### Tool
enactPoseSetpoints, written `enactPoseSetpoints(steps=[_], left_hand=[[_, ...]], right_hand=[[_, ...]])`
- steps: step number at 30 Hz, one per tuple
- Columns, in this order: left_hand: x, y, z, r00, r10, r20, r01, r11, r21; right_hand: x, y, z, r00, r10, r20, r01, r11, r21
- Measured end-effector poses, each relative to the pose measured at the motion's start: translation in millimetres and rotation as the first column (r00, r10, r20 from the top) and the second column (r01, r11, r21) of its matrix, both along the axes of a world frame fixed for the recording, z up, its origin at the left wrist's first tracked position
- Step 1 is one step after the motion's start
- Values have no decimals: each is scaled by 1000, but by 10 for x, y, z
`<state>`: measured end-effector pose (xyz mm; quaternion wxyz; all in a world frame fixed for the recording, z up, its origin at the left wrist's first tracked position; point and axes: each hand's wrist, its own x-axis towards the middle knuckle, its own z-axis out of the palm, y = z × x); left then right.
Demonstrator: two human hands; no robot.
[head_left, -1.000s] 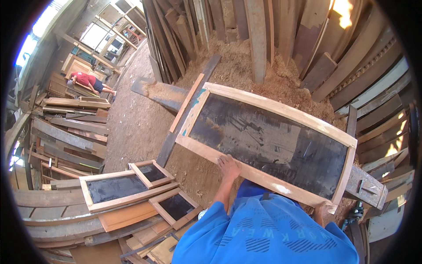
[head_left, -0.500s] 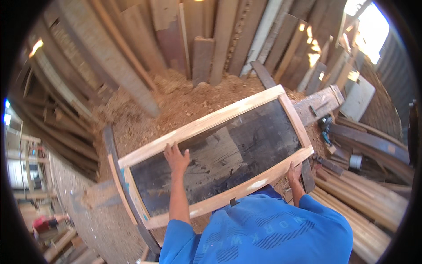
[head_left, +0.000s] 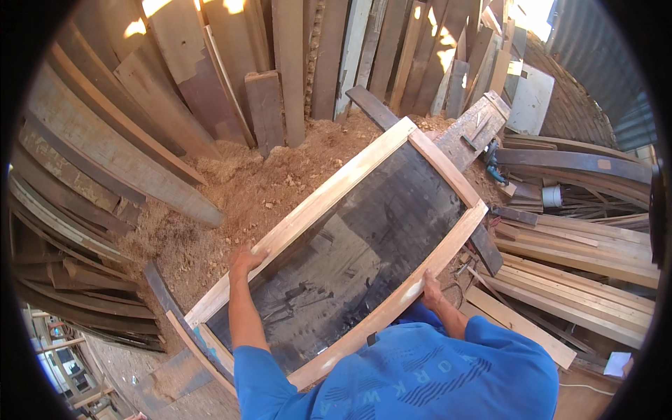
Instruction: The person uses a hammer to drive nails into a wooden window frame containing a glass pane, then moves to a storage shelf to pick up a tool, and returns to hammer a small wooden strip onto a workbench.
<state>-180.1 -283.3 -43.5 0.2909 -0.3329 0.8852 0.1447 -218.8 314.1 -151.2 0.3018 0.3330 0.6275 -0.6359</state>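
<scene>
A pale wooden frame with a dark, scuffed panel set in it lies slanted in front of me. My left hand is closed over its far long rail, towards the left end; the thumb lies on the wood while the other fingers are mostly out of sight beyond it. On the near long rail, close to my body, my right hand grips the outer edge, its fingers partly hidden below. Dark wooden supports, a left one and a right one, show past the frame's ends.
Upright boards lean along the far side, with sawdust heaped at their feet. A plank juts out beyond the frame's right end, beside a teal and black power tool. Stacked timber and a white pipe piece lie to the right.
My left hand has gone from lying spread at the panel's edge to gripping the far rail. My right hand has shifted left along the near rail. The view has turned, so the frame appears steeper.
</scene>
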Motion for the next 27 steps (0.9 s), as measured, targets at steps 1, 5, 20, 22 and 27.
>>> enactPoseSetpoints(steps=[1, 5, 20, 22, 27], left_hand=[[-19, -60, 4, 999, -31, 29, 30, 999, 22], [9, -126, -150, 999, 28, -36, -25, 994, 104], [228, 161, 1168, 989, 76, -123, -74, 997, 26], [216, 312, 1632, 987, 70, -144, -69, 998, 17], [568, 641, 2329, 919, 133, -371, -185, 977, -108]], right_hand=[[3, 14, -28, 1000, -5, 4, 5, 1000, -8], [47, -29, 12, 996, -91, 9, 91, 991, -101], [-272, -311, 315, 951, -275, 144, 309, 884, -351], [-373, -285, 327, 949, -274, 156, 315, 851, -420], [-722, -378, 588, 966, -223, 128, 255, 770, -585]])
